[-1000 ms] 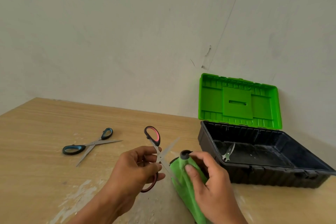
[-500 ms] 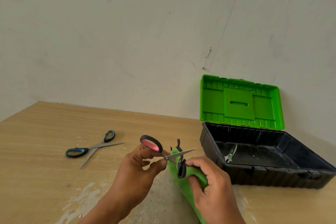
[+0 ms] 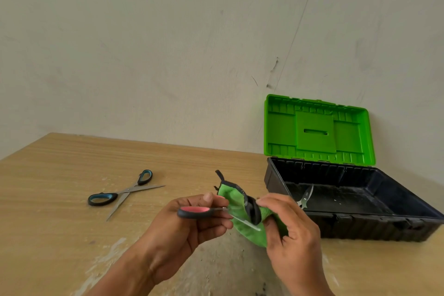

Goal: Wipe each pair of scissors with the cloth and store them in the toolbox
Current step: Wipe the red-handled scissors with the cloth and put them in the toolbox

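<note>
My left hand grips the red-and-black scissors by a handle, lying almost flat, blades pointing right. My right hand holds the green cloth against the blades and the other handle. A second pair, the blue-and-black scissors, lies open on the wooden table to the left. The toolbox, black with a raised green lid, stands open at the right; a small metal tool lies inside it.
A plain wall rises behind the table. Pale worn patches mark the tabletop near the front edge.
My left hand has turned the red scissors from upright to nearly flat. The blades have come together into the cloth, and the cloth has shifted up around them.
</note>
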Demonstrator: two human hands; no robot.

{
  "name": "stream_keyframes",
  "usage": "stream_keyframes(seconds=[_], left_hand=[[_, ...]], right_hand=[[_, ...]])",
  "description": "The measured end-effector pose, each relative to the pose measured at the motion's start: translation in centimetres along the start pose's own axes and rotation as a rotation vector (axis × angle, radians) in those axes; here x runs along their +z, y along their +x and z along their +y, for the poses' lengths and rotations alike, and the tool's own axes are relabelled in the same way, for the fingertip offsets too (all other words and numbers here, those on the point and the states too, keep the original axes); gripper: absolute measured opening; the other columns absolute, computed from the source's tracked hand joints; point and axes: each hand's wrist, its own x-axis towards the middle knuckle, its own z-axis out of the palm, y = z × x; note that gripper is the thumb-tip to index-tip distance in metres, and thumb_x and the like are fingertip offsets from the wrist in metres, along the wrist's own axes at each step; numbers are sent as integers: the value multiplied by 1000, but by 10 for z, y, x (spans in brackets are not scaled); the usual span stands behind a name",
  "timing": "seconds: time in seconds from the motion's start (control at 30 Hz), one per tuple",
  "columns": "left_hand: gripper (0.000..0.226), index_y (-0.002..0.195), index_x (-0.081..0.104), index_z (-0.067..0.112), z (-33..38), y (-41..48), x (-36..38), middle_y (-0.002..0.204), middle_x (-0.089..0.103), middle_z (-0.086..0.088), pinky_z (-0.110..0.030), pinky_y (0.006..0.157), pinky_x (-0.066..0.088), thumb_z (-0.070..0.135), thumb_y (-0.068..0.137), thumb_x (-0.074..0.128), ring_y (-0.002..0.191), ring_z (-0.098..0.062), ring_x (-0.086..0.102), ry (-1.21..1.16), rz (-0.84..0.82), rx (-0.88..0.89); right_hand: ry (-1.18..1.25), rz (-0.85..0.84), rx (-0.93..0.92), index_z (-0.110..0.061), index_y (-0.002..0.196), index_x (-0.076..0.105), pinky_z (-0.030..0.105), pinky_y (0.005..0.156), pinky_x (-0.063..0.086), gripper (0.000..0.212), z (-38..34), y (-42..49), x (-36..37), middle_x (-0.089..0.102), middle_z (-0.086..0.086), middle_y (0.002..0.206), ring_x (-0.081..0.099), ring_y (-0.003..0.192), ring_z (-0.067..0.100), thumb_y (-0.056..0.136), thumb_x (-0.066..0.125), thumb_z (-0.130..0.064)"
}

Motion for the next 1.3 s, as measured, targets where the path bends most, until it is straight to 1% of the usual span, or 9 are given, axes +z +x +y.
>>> stream_keyframes(seconds=[0.1,0.27,0.33,0.43,0.63,0.77,0.87,1.07,1.3], left_hand=[[33,97,73,-9,1,-1,-3,85,71,-26,-28,63,62,17,80,65,71,-28,71,38,-14,35],[19,96,76,-1,7,-2,-10,88,70,-31,-36,70,61,-4,79,69,74,-33,72,211,21,77],[22,98,75,1,6,-2,-11,91,72,-26,-38,69,61,-12,84,66,73,-34,72,322,83,128],[23,99,72,10,1,-1,-7,85,74,-19,-39,70,61,-9,89,64,68,-29,73,523,168,167],[29,101,53,13,-11,3,-1,87,73,-11,-40,64,57,-10,87,62,65,-28,71,584,255,230],[42,114,53,28,-20,5,3,89,77,-3,-34,62,59,-2,89,66,72,-27,73,607,249,229],[38,112,65,21,-26,6,4,86,76,-2,-41,64,61,-9,91,59,70,-26,70,570,246,182],[26,101,70,8,-24,7,3,73,74,-8,-30,51,54,-13,89,60,57,-22,63,439,272,144],[24,96,70,5,-24,8,4,68,70,-11,-28,46,49,-15,86,62,48,-20,57,395,324,158]], right_hand=[[-6,95,76,-7,106,74,23,87,57,38,5,3,-6,71,0,103,69,100,8,78,67,17],[86,234,370,-31,109,67,23,75,59,26,2,6,-11,76,-2,96,74,87,11,89,74,-16],[209,208,569,-36,104,71,22,73,60,21,-5,9,-11,79,-7,91,76,86,10,85,74,-28],[501,34,763,-26,105,77,26,74,61,19,-15,13,-12,81,-1,93,77,89,15,87,72,-22],[538,-360,670,-33,105,79,20,85,57,22,-37,10,-4,80,-11,103,74,101,6,89,70,-22],[446,-407,634,-45,101,74,6,86,50,26,-47,9,6,76,-29,102,68,103,-11,89,73,-21],[400,-390,592,-47,94,75,2,82,48,36,-50,5,10,75,-33,96,68,97,-14,86,79,-12],[410,-418,603,-29,96,80,25,86,60,30,-43,-1,21,80,-11,95,75,94,7,87,77,-1],[449,-486,617,-18,90,75,31,79,62,22,-38,3,19,79,1,92,75,88,15,90,71,4]])
